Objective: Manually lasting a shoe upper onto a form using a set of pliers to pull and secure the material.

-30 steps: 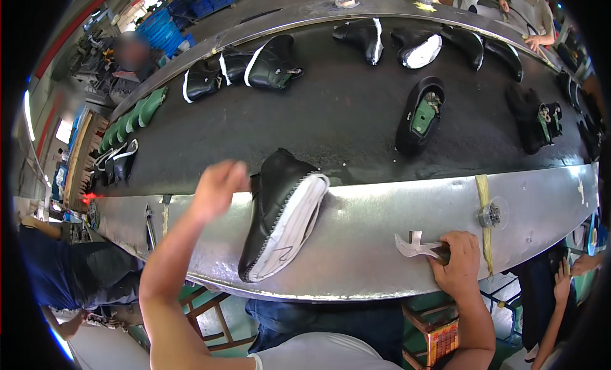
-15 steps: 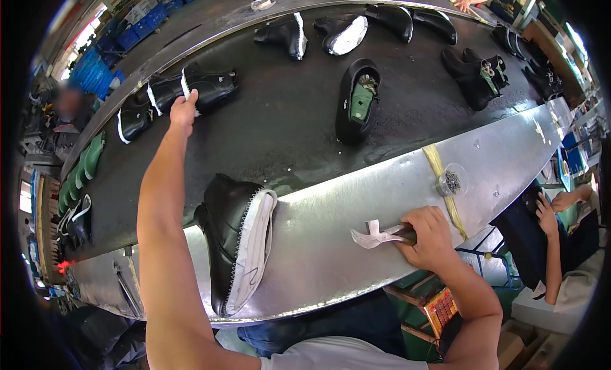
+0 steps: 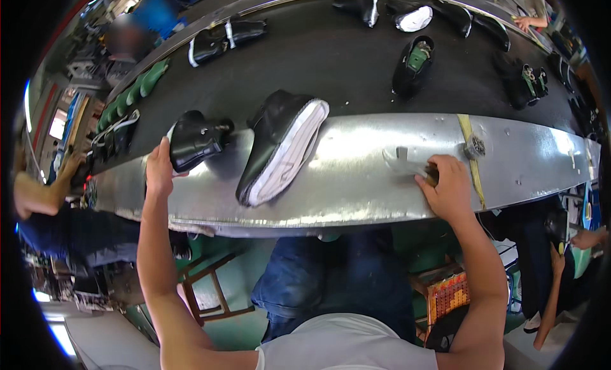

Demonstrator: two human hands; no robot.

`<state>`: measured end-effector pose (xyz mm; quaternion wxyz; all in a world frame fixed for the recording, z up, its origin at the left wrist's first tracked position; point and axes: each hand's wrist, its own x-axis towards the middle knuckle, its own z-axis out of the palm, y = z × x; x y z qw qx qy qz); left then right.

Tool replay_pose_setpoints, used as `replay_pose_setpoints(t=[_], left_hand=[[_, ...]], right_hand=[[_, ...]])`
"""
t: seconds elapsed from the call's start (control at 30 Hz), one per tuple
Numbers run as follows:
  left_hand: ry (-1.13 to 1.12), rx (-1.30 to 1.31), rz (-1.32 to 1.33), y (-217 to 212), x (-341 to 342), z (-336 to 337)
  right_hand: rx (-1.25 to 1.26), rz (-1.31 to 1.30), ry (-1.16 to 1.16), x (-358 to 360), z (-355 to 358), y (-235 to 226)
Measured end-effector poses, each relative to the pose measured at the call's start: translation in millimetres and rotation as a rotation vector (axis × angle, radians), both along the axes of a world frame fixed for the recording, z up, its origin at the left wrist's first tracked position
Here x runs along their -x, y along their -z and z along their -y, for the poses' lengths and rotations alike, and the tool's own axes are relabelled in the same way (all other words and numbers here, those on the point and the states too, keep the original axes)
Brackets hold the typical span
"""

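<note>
My left hand (image 3: pixel 159 173): wrapped around the heel end of a black shoe (image 3: pixel 194 139), fingers curled onto it, holding it at the near edge of the conveyor belt (image 3: pixel 356 71) where the dark belt meets the metal ledge (image 3: pixel 356 173).
Black shoe in my left hand: lying on its side, toe pointing toward the belt's middle, partly over the ledge toward its left end.
My right hand (image 3: pixel 449 188): resting on the metal ledge toward its right end, fingers closed on a small dark-handled tool (image 3: pixel 433 174); I think it is a brush or knife, but my fingers hide most of it.
Pale smear (image 3: pixel 401 160): a whitish patch on the ledge just left of my right hand.
White-soled shoe (image 3: pixel 283 144): black upper, white sole turned up, lying tilted across the near edge of the belt and onto the ledge, between my two hands, just right of the shoe I hold and apart from it.
Yellow strap (image 3: pixel 471 157): crosses the ledge just right of my right hand.
Green-lined shoe (image 3: pixel 414 64): black, standing out in the middle of the belt, well apart from my hands.
Far edge of belt: more black shoes (image 3: pixel 226 38) in a row.
Left end of belt: green lasts (image 3: pixel 137 90) lined up.
Other people: an arm (image 3: pixel 38 192) at the left, another's arm (image 3: pixel 560 268) at the lower right.
</note>
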<state>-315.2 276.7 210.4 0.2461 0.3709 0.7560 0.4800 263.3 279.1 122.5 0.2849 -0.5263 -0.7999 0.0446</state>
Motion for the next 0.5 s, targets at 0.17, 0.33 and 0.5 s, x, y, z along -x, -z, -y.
replay_pose_setpoints(t=[0.17, 0.33, 0.5], left_hand=[[-0.002, 0.355, -0.843, 6.4, 61.7, 109.8], [0.265, -0.279, -1.152, 2.6, -71.3, 100.7], [0.465, 0.164, -0.642, -4.2, -186.0, 31.4]], right_hand=[[-0.117, -0.009, -0.046, 3.8, 3.3, 4.2], [-0.162, 0.027, -0.037, -1.2, 1.0, 13.0], [-0.283, -0.013, -0.058, 1.6, 47.3, 15.2]])
